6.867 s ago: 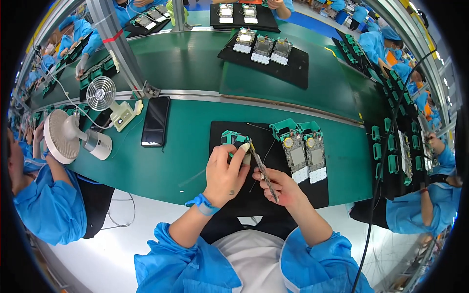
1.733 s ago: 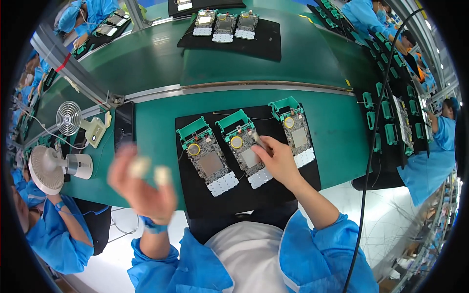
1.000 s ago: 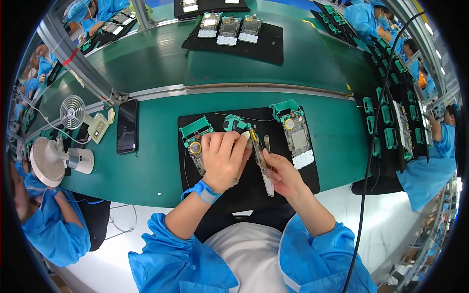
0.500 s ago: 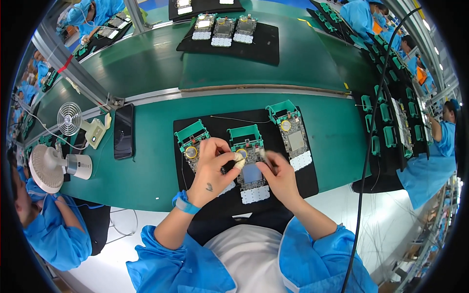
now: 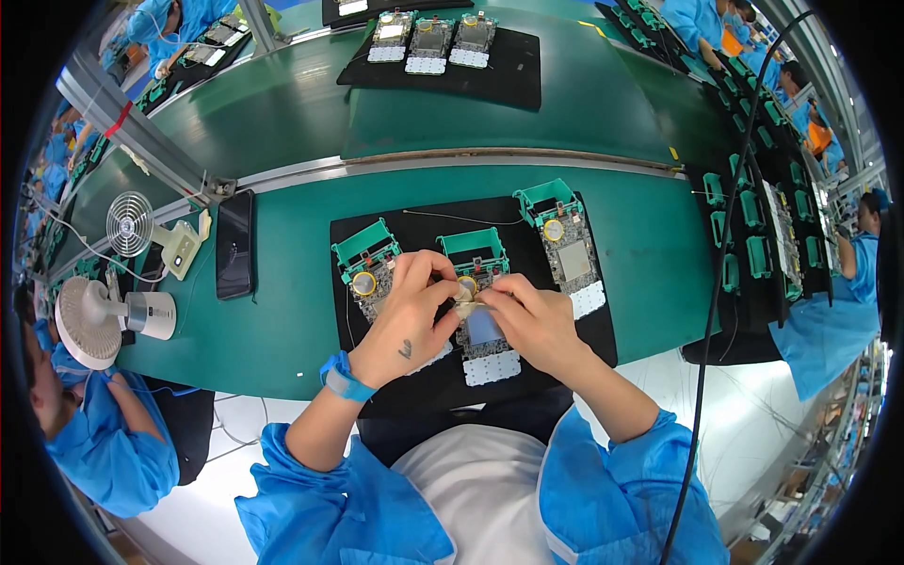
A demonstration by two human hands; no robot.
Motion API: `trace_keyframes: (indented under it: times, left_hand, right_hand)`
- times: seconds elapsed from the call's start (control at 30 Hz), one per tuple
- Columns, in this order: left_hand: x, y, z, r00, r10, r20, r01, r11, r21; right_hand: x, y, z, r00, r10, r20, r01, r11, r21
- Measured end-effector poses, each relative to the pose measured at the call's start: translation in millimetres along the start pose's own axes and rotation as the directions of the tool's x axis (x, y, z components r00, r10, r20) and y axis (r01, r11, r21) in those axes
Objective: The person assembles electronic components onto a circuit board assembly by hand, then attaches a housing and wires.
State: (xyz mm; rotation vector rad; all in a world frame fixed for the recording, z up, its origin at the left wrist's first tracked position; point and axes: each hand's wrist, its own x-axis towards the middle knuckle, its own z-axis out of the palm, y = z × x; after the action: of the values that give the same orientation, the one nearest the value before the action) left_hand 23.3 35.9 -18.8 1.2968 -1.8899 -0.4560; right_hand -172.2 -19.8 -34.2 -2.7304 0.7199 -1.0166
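My two hands meet over the middle circuit board (image 5: 482,353), with fingertips almost touching beside its round coin-like part. My left hand (image 5: 400,311) comes in from the left, thumb and fingers pinched, with pale covers on some fingertips. My right hand (image 5: 539,327) pinches too, at a small pale thin piece whose kind I cannot make out. The middle board has a blue square, a white lower section and a green plastic frame (image 5: 474,248) at its far end. The left circuit board (image 5: 369,303) is partly behind my left hand. Another circuit board (image 5: 573,264) lies to the right.
All three boards lie on a black mat (image 5: 433,218) on the green bench. A phone (image 5: 235,247), a white fan (image 5: 89,323) and a smaller fan (image 5: 132,224) stand left. Beyond the rail, a black sheet (image 5: 504,80) bears more boards. A black cable (image 5: 704,363) hangs at right. Co-workers sit around.
My right hand has moved left, its fingertips now meeting those of my left hand over the middle board. The whole view has shifted slightly.
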Motion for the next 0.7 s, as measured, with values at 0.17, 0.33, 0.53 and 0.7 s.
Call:
trace_keyframes:
  times: [0.17,0.33,0.53,0.7]
  left_hand:
    - [-4,-4,3,0.997,0.036,-0.062,-0.037,0.999,-0.019]
    - [0,-5,4,0.997,0.062,-0.041,-0.062,0.998,0.018]
    - [9,5,-2,0.999,0.022,0.049,-0.025,0.997,0.069]
    - [15,7,-3,0.994,-0.017,0.108,0.011,0.998,0.060]
  right_hand:
    - [-4,-6,7,0.979,0.200,0.035,-0.203,0.963,0.177]
    - [-6,-11,0,0.935,0.339,0.103,-0.354,0.880,0.317]
    - [-18,-18,-20,0.853,0.493,0.171,-0.521,0.793,0.316]
    - [-29,-16,-20,0.913,0.357,0.198,-0.389,0.909,0.152]
